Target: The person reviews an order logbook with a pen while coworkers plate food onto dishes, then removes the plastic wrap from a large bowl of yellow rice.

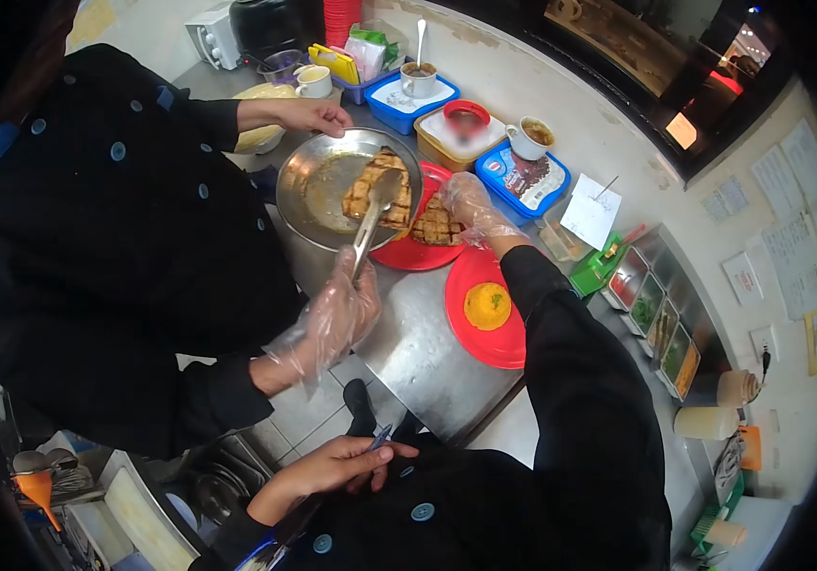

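Observation:
My right hand (473, 205), in a clear plastic glove, has its fingers closed at the edge of a grilled piece (438, 225) on a red plate (418, 255). Low in the view, my bare left hand (346, 470) holds a small blue pen-like item (382, 438) between its fingers. A co-worker's bare hand (311, 115) grips the rim of a metal pan (308, 186). The co-worker's gloved hand (337, 309) holds metal tongs (365, 233) on another grilled piece (363, 190) in the pan. Beside my right sleeve, a second red plate (465, 340) carries yellow rice (487, 306).
Along the wall stand a blue tub with a cup (419, 82), another tub (522, 181) with a cup (530, 139) and a green box (597, 268). Metal trays of toppings (646, 312) are at the right. The co-worker's body (132, 266) fills the left side.

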Tool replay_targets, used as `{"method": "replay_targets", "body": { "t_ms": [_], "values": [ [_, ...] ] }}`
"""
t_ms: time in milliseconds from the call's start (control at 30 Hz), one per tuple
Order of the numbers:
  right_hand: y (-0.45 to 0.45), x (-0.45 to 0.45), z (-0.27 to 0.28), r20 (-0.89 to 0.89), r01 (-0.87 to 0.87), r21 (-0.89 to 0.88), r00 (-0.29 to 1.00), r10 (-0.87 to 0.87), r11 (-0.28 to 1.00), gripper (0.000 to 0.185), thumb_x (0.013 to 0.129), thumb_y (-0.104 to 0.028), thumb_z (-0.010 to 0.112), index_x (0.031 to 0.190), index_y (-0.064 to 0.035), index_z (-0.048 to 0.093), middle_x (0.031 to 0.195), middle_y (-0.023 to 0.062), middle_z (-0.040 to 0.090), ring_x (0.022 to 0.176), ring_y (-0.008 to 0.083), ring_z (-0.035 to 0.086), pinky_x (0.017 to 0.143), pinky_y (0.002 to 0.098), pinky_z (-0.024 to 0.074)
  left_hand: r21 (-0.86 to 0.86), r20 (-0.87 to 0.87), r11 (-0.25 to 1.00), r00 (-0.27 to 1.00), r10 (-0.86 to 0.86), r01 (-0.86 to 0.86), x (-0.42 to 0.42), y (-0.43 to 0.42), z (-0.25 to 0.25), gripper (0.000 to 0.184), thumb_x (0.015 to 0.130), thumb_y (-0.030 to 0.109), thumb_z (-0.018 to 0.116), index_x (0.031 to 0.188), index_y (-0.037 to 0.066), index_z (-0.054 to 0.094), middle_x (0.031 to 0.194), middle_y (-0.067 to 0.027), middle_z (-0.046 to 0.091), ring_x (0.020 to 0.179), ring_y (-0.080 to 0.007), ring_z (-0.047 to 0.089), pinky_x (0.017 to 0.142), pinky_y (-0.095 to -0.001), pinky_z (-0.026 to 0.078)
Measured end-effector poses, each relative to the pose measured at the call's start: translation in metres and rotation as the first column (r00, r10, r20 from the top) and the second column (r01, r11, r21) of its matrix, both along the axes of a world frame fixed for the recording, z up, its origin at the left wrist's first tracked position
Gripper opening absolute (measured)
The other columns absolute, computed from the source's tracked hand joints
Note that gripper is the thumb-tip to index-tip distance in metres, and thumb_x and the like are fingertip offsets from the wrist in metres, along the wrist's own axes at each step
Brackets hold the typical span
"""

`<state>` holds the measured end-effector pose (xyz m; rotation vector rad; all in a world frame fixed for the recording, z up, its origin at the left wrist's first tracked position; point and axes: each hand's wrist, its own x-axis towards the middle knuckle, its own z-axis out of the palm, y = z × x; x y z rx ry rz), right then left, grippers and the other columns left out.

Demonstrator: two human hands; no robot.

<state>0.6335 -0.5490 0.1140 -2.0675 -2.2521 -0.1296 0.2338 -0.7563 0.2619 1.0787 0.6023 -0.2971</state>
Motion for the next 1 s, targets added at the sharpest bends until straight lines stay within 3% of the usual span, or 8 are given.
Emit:
{"method": "replay_targets", "body": {
  "t_ms": [133,300,367,500,600,700,800,1000],
  "values": [
    [0.0,0.008,-0.029,-0.31,0.097,-0.013,0.946,-0.097,0.995,0.021,0.076,-0.025,0.06,0.084,-0.0071,0.066,0.078,0.0187,0.062,0.072,0.034,0.06,0.066,0.0402,0.0482,0.007,0.024,0.999,0.999,-0.04,0.039,0.003,0.0,-0.002,0.039,0.097,0.034,0.038,0.124,0.01,0.053,0.069,0.0022,0.053,0.058,-0.0048,0.041,0.056,-0.0184,0.035],
    [-0.051,0.008,0.067,-0.445,0.205,-0.093,0.867,-0.225,0.974,0.021,0.076,-0.016,0.059,0.092,-0.0047,0.066,0.08,0.0167,0.064,0.068,0.0284,0.061,0.063,0.0356,0.0481,0.054,0.002,0.992,0.993,-0.117,0.117,0.016,-0.005,-0.002,0.04,0.096,0.037,0.039,0.125,0.012,0.053,0.068,0.0026,0.053,0.055,-0.0053,0.042,0.054,-0.0182,0.035],
    [-0.092,0.039,0.088,-0.779,0.418,-0.009,0.567,-0.268,0.909,0.018,0.076,-0.01,0.056,0.087,-0.0001,0.065,0.076,0.012,0.064,0.068,0.0202,0.061,0.062,0.0309,0.0481,0.032,-0.012,0.988,0.989,-0.148,0.148,0.024,-0.01,-0.001,0.04,0.096,0.036,0.04,0.124,0.01,0.053,0.069,0.0026,0.054,0.055,-0.0049,0.042,0.054,-0.0178,0.035],
    [-0.251,0.106,0.145,-0.78,0.662,0.376,0.604,-0.165,0.649,0.015,0.075,-0.016,0.059,0.08,-0.0046,0.066,0.068,0.0141,0.061,0.061,0.0268,0.059,0.059,0.0354,0.0467,-0.013,-0.081,0.997,0.994,-0.074,0.073,0.047,-0.026,0.007,0.039,0.095,0.029,0.042,0.118,0.001,0.056,0.068,-0.0009,0.056,0.054,-0.0044,0.039,0.053,-0.0178,0.03],
    [-0.379,0.17,0.163,-0.308,0.794,0.335,0.601,-0.737,0.507,0.015,0.076,-0.016,0.057,0.078,-0.0029,0.066,0.071,0.0117,0.063,0.064,0.0198,0.061,0.062,0.0318,0.0486,-0.015,-0.051,0.981,0.98,-0.193,0.193,0.058,-0.031,-0.001,0.039,0.096,0.03,0.041,0.12,0.003,0.055,0.07,0.0005,0.057,0.057,-0.0043,0.043,0.055,-0.0173,0.033],
    [-0.514,0.28,0.097,0.214,0.785,0.156,0.565,-0.797,0.599,0.013,0.075,-0.015,0.057,0.072,-0.0038,0.064,0.072,0.0133,0.063,0.067,0.0281,0.061,0.062,0.0371,0.047,-0.031,-0.092,0.974,0.97,-0.227,0.225,0.075,-0.044,0.003,0.04,0.096,0.03,0.041,0.119,0.001,0.055,0.072,0.0009,0.057,0.061,-0.0042,0.043,0.058,-0.0175,0.034],
    [-0.56,0.313,0.037,0.226,0.929,-0.226,0.341,-0.913,0.291,0.014,0.075,-0.013,0.056,0.076,-0.0049,0.067,0.09,0.0197,0.064,0.086,0.0342,0.061,0.075,0.0406,0.0488,-0.031,-0.095,0.965,0.96,-0.264,0.262,0.091,-0.054,0.004,0.039,0.096,0.03,0.041,0.119,0.002,0.055,0.073,0.0017,0.056,0.062,-0.0037,0.043,0.058,-0.017,0.033],
    [-0.613,0.32,-0.05,-0.57,0.87,-0.006,0.403,-0.716,0.494,0.007,0.066,-0.009,0.063,0.069,-0.0049,0.059,0.063,0.0122,0.057,0.059,0.0258,0.058,0.053,0.0374,0.0455,-0.027,-0.193,0.961,0.942,-0.274,0.274,0.115,-0.071,0.012,0.041,0.094,0.034,0.044,0.117,0.002,0.057,0.07,0.0013,0.056,0.059,-0.003,0.041,0.055,-0.0171,0.03]
  ]
}}
